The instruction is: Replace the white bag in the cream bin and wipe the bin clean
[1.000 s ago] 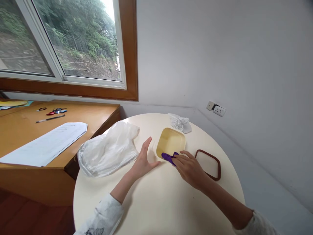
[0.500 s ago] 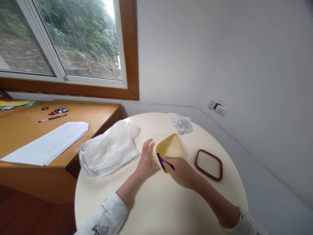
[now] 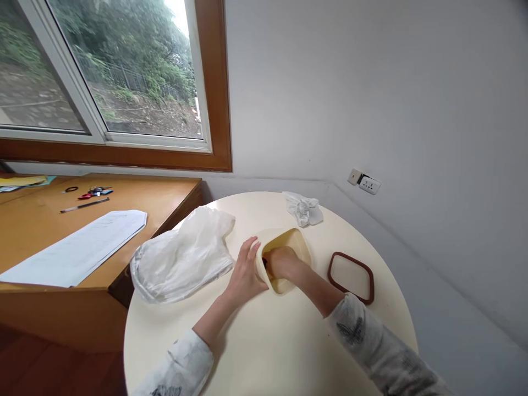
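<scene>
A cream, square-mouthed bin (image 3: 304,242) lies tilted on the round table, its opening towards me. My left hand (image 3: 246,270) grips the bin's left side, fingers spread along the outer wall. Deep inside the opening is my right hand (image 3: 282,261), its fingers curled against the inner left wall around a slim purple-and-dark tool (image 3: 265,264). Only a dark bit of that tool shows; its exact kind cannot be made out. Right of the bin, a brown rounded-square rim frame (image 3: 351,278) lies flat.
A white plastic bag (image 3: 185,256) spreads over the table's left side. Crumpled white plastic (image 3: 304,210) sits near the back edge. On the wooden desk (image 3: 165,190) are papers (image 3: 78,250), a pen (image 3: 84,205) and keys (image 3: 97,191). A wall socket (image 3: 369,185) is at right.
My right hand has moved from the bin's mouth deeper inside, taking the purple tool mostly out of sight. My left hand keeps its grip on the bin. The view has shifted slightly.
</scene>
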`<state>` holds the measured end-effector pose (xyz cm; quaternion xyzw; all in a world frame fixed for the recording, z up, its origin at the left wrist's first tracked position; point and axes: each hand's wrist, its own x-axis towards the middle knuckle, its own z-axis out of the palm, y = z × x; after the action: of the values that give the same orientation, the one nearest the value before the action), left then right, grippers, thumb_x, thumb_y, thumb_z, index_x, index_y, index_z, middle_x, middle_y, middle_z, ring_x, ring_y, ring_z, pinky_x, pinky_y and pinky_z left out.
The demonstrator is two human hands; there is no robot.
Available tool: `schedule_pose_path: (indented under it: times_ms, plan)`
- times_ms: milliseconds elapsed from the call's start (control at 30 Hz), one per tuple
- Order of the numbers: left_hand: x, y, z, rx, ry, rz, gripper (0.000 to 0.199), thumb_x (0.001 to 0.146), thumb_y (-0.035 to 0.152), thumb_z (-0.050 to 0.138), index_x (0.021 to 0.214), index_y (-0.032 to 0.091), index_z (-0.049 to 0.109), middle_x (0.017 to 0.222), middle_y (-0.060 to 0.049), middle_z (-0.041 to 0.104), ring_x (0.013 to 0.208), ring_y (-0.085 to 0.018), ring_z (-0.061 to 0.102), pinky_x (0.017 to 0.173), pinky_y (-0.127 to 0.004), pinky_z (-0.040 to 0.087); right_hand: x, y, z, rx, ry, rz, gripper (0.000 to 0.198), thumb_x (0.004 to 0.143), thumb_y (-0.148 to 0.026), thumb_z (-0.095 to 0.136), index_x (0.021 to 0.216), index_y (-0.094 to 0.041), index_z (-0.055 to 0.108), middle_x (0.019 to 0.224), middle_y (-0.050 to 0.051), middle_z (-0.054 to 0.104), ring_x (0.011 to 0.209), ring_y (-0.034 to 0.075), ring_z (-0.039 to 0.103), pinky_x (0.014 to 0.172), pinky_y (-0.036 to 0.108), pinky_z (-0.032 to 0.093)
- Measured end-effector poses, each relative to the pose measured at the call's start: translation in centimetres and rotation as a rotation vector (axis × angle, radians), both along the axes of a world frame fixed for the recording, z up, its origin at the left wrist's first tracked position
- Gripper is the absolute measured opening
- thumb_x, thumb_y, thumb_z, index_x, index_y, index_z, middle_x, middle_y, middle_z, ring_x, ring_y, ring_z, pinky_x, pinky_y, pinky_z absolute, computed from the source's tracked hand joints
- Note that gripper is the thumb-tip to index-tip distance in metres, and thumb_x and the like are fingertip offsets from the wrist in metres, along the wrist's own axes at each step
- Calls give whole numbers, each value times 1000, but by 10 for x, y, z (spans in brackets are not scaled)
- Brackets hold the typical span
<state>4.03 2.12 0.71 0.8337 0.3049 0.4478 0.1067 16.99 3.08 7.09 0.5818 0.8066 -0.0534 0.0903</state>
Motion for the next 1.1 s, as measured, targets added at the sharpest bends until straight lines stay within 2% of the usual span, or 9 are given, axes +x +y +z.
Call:
schedule_pose_path:
  times_ms: [167, 300, 367, 533, 700, 800, 867, 967, 1100]
  plan:
    - [-1, 1, 2, -64, -45, 68, 105, 57, 27, 73, 137, 25, 5, 138, -15, 24, 128, -33, 28, 97, -49, 39, 26, -37, 20, 60, 40, 43, 19, 82, -21, 42, 86, -17, 59, 87, 9, 64, 77, 21, 58, 65, 31, 41]
    - [1, 0, 4, -87, -51, 98, 104, 57, 26, 73, 137, 26, 7, 138, -14, 27, 128, -33, 29, 97, -49, 39, 48, -67, 35, 173, 333, 188, 20, 85, -19, 38, 69, -19, 50, 72, 3, 58, 68, 15, 49, 67, 29, 39]
    - [2, 0, 4, -93, -45, 95, 105, 56, 27, 74, 137, 26, 7, 138, -14, 25, 128, -34, 27, 98, -51, 37, 57, -79, 38, 169, 508, 179, 21, 87, -21, 36, 69, -20, 46, 70, 1, 54, 66, 14, 46, 65, 28, 39]
    - [3, 0, 6, -120, -83, 130, 110, 55, 38, 76, 137, 25, 4, 137, -15, 24, 127, -35, 26, 102, -53, 31, 82, -92, 32, 72, 1056, -133, 24, 88, -36, 36, 73, -21, 47, 68, -1, 51, 61, 13, 47, 56, 25, 41]
    - [1, -1, 8, -167, -91, 148, 114, 52, 39, 77, 138, 29, 2, 138, -13, 24, 127, -35, 25, 101, -53, 31, 109, -91, 26, 268, 1493, -569, 21, 83, -39, 44, 78, -20, 51, 73, 1, 54, 68, 15, 51, 58, 25, 42]
    - [1, -1, 6, -168, -84, 144, 115, 52, 37, 77, 138, 28, 2, 137, -14, 24, 127, -35, 25, 99, -55, 30, 117, -85, 24, 563, 1473, -686, 21, 80, -36, 45, 67, -20, 43, 64, -3, 45, 58, 12, 42, 51, 22, 36]
    - [1, 0, 5, -158, -85, 150, 115, 51, 36, 77, 138, 27, 2, 137, -15, 24, 127, -35, 25, 99, -54, 30, 115, -80, 21, 685, 1399, -716, 26, 81, -36, 44, 62, -21, 35, 59, -4, 37, 53, 10, 34, 47, 21, 30]
    - [1, -1, 6, -138, -83, 154, 114, 51, 36, 77, 138, 28, 4, 138, -14, 26, 126, -35, 26, 99, -54, 31, 100, -69, 16, 653, 1314, -693, 28, 82, -38, 43, 61, -21, 33, 56, -6, 30, 51, 10, 30, 46, 22, 27]
    - [1, -2, 7, -115, -80, 155, 113, 51, 35, 77, 138, 27, 5, 137, -15, 26, 126, -36, 27, 100, -53, 31, 73, -51, 7, 518, 1214, -569, 22, 83, -39, 39, 73, -21, 46, 57, -4, 40, 53, 12, 36, 48, 23, 30]
